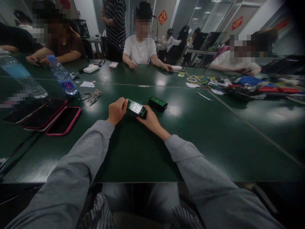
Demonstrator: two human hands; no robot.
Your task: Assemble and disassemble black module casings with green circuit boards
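Between my two hands is a small black case with a green circuit board (135, 107) showing on its upper face, which glares in the light. My left hand (117, 110) is closed on its left end, the fingers curled. At the opposite end, my right hand (151, 120) grips the case with the thumb and fingers around its corner. Just beyond my right hand, a second black case with a green circuit board (158, 103) lies on the dark green table (138, 152). Whatever lies under my fingers is hidden.
Phones, one in a pink case (64, 121), lie at left near a water bottle (62, 76) and a larger bottle (22, 74). Glasses (94, 97) rest beyond my left hand. A pen (205, 97) and a heap of cables (250, 86) are at right. People sit across the table.
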